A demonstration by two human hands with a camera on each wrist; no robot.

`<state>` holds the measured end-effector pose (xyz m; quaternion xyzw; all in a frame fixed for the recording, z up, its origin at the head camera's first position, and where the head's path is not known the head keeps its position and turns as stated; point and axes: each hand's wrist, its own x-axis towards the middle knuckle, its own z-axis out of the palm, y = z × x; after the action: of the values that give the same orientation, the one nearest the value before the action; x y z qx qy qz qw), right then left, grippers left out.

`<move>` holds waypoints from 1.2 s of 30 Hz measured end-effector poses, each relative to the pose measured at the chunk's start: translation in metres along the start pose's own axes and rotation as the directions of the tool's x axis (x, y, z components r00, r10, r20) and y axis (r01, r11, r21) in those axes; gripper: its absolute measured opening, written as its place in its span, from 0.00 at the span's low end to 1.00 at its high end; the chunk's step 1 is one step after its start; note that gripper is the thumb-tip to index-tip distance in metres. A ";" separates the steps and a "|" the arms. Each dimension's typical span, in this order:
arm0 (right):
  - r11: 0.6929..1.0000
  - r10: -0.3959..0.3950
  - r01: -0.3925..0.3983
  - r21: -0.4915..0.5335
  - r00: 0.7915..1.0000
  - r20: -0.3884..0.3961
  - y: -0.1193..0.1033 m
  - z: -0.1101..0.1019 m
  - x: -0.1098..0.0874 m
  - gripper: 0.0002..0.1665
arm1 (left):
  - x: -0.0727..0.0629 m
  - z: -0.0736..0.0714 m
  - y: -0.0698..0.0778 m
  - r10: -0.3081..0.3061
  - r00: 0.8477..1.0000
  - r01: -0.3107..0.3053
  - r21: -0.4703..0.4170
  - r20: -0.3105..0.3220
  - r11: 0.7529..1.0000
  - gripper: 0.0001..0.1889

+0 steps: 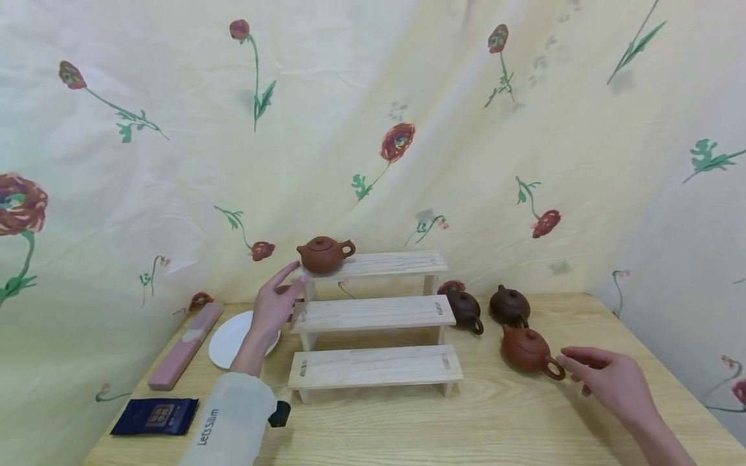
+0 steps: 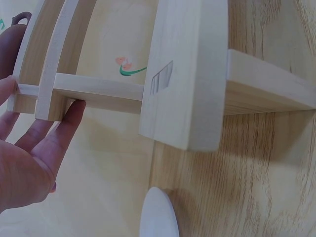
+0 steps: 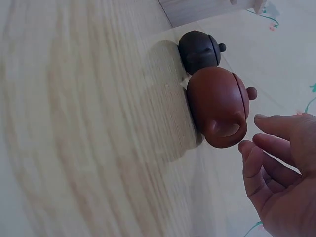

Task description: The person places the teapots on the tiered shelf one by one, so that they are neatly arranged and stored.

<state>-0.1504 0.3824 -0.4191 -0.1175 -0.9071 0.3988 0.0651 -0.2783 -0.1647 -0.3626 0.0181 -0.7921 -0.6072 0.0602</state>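
Note:
A reddish-brown teapot (image 1: 322,256) stands at the left end of the top step of a three-step wooden shelf (image 1: 375,368). My left hand (image 1: 274,307) is at that end, fingers fairly straight; in the left wrist view its fingertips touch the end of the shelf (image 2: 182,113). Another reddish-brown teapot (image 1: 525,349) sits on the table right of the shelf, its handle turned towards my right hand (image 1: 612,382). In the right wrist view, the right thumb and fingers are spread close to the handle of this teapot (image 3: 217,96), not around it.
Two dark brown teapots, one beside the shelf (image 1: 464,310) and one farther right (image 1: 509,305), stand behind the red one. Left of the shelf are a white plate (image 1: 224,343), a pink case (image 1: 185,353) and a dark blue packet (image 1: 156,416). Flowered cloth (image 1: 350,162) hangs behind the table.

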 end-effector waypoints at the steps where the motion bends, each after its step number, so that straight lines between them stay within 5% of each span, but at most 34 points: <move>1: 1.000 0.005 -0.005 -0.007 1.000 0.016 0.001 0.000 0.000 0.34 | 0.000 0.000 0.000 -0.002 1.000 0.002 0.001 0.000 1.000 0.29; 14: 0.998 -0.019 0.024 -0.066 0.997 0.074 -0.001 0.006 -0.002 0.23 | 0.000 0.001 -0.001 0.007 1.000 -0.007 0.011 -0.006 1.000 0.29; 26: 0.980 -0.081 0.087 -0.177 0.996 0.038 -0.002 0.011 0.001 0.22 | 0.001 0.001 -0.002 -0.005 1.000 0.005 0.013 -0.004 1.000 0.29; 36: 0.996 -0.042 0.047 -0.074 0.997 0.066 -0.002 0.010 0.002 0.21 | 0.002 0.001 -0.003 0.004 1.000 -0.004 0.015 -0.009 1.000 0.29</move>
<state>-0.1548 0.3740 -0.4244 -0.0866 -0.9257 0.3661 0.0404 -0.2809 -0.1645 -0.3656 0.0199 -0.7962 -0.6012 0.0649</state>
